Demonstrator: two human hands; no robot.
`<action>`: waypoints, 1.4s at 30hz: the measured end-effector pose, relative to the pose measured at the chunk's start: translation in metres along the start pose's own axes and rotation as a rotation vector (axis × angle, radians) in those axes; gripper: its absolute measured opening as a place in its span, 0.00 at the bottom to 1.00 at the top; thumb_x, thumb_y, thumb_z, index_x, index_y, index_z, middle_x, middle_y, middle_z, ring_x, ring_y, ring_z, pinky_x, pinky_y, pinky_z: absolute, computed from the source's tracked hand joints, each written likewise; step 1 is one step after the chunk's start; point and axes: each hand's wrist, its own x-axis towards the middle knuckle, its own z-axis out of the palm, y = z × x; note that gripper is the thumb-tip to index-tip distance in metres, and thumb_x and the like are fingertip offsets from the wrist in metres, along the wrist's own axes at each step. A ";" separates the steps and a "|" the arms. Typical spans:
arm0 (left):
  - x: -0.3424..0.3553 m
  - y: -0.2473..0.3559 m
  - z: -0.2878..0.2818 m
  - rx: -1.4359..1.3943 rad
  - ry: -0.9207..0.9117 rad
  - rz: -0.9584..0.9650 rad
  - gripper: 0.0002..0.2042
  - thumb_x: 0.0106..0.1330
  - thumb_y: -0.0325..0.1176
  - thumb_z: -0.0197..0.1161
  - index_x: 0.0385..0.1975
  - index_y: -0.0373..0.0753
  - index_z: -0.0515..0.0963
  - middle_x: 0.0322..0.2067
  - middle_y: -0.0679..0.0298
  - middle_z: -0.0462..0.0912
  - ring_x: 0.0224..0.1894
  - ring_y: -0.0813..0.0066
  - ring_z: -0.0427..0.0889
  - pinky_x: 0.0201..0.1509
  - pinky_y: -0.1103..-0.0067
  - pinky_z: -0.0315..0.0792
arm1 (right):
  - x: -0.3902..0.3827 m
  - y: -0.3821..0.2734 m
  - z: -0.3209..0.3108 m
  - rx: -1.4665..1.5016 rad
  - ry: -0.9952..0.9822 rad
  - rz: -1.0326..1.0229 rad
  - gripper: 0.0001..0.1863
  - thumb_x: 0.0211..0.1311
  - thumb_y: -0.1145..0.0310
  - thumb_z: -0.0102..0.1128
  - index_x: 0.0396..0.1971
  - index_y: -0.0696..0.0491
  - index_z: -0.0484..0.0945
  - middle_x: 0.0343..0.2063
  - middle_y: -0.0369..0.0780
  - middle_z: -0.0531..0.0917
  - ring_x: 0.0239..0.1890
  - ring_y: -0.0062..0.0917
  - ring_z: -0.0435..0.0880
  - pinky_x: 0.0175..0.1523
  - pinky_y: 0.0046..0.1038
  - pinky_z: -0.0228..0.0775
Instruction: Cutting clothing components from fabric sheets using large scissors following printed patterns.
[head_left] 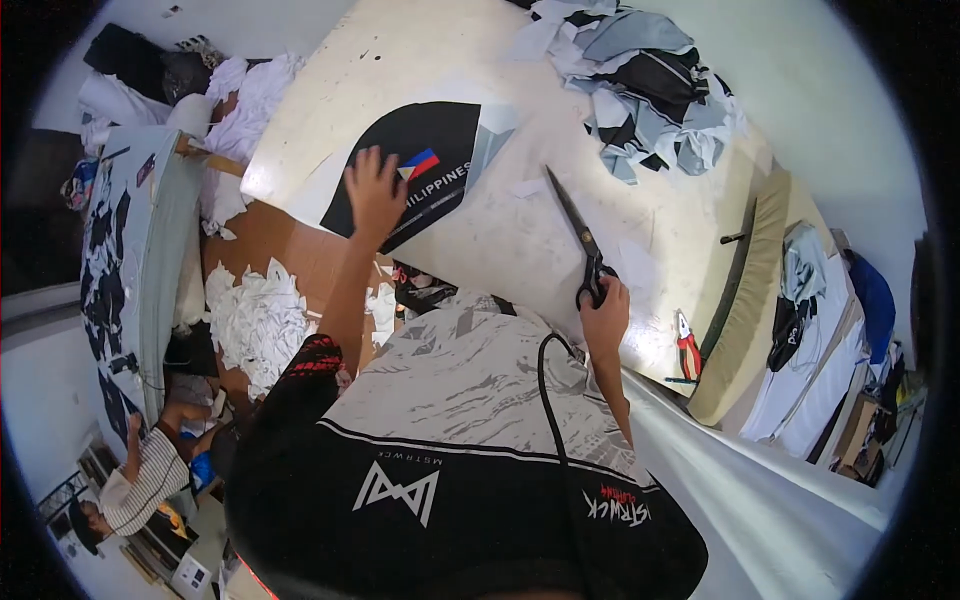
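Observation:
My left hand [375,192] rests with fingers spread on a black cut fabric piece [432,128] that carries a small flag and white lettering. Under that piece's right side shows a pale grey-blue piece [490,143]. My right hand [604,312] grips the black handles of large fabric scissors [572,216]. Their dark blades look closed and point away from me, up and to the left, over the pale tabletop [480,235]. The scissor tips are apart from the black piece. Both hands are at the near side of the table.
A heap of grey, black and white fabric scraps [660,85] lies at the far right. Red-handled pliers [687,345] lie near the right edge, beside a beige padded roll [745,300]. White scraps [258,320] cover the floor at left. Another person [150,480] sits at lower left.

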 end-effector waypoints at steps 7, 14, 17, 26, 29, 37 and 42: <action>0.001 0.129 0.029 -0.183 -0.181 0.477 0.26 0.73 0.51 0.64 0.67 0.50 0.77 0.77 0.48 0.62 0.80 0.46 0.57 0.80 0.41 0.46 | -0.003 0.012 0.001 -0.107 -0.055 0.083 0.19 0.55 0.69 0.73 0.46 0.58 0.82 0.40 0.46 0.85 0.43 0.44 0.86 0.52 0.44 0.78; -0.003 0.207 0.042 -0.308 -0.122 0.489 0.38 0.73 0.61 0.59 0.73 0.38 0.69 0.78 0.44 0.58 0.81 0.43 0.54 0.81 0.43 0.44 | -0.053 0.052 0.011 0.311 0.037 0.399 0.20 0.61 0.64 0.78 0.44 0.65 0.85 0.30 0.45 0.89 0.32 0.27 0.88 0.41 0.30 0.80; -0.005 0.250 0.062 -0.405 -0.178 0.539 0.42 0.71 0.64 0.59 0.76 0.40 0.65 0.78 0.42 0.56 0.81 0.40 0.51 0.81 0.42 0.43 | -0.063 0.034 -0.004 0.405 0.115 0.464 0.18 0.62 0.66 0.78 0.43 0.64 0.84 0.28 0.40 0.87 0.30 0.21 0.84 0.38 0.26 0.77; -0.032 0.378 0.074 -0.206 -0.573 0.909 0.47 0.68 0.80 0.43 0.82 0.57 0.57 0.85 0.56 0.41 0.85 0.47 0.35 0.84 0.46 0.29 | -0.067 0.013 -0.057 0.561 0.207 0.477 0.12 0.66 0.73 0.74 0.43 0.64 0.82 0.27 0.33 0.83 0.29 0.15 0.79 0.34 0.20 0.72; -0.051 0.385 0.064 -0.487 -0.624 1.281 0.35 0.72 0.63 0.58 0.74 0.52 0.70 0.81 0.55 0.56 0.84 0.51 0.48 0.84 0.48 0.44 | -0.067 0.019 -0.060 0.501 0.218 0.490 0.10 0.68 0.76 0.71 0.44 0.64 0.82 0.28 0.33 0.83 0.30 0.15 0.80 0.35 0.21 0.72; -0.001 0.266 0.067 -1.021 -0.181 0.469 0.24 0.69 0.41 0.70 0.62 0.38 0.80 0.69 0.49 0.74 0.72 0.48 0.69 0.77 0.55 0.60 | -0.068 0.039 -0.051 0.633 0.134 0.583 0.07 0.68 0.80 0.69 0.43 0.64 0.83 0.29 0.34 0.84 0.31 0.13 0.81 0.35 0.18 0.72; 0.065 0.152 0.066 -0.190 0.159 0.052 0.23 0.70 0.49 0.67 0.58 0.39 0.83 0.72 0.41 0.67 0.79 0.35 0.55 0.77 0.35 0.48 | -0.063 0.025 -0.043 0.743 0.070 0.610 0.08 0.67 0.76 0.73 0.40 0.62 0.83 0.23 0.30 0.81 0.21 0.10 0.72 0.25 0.18 0.59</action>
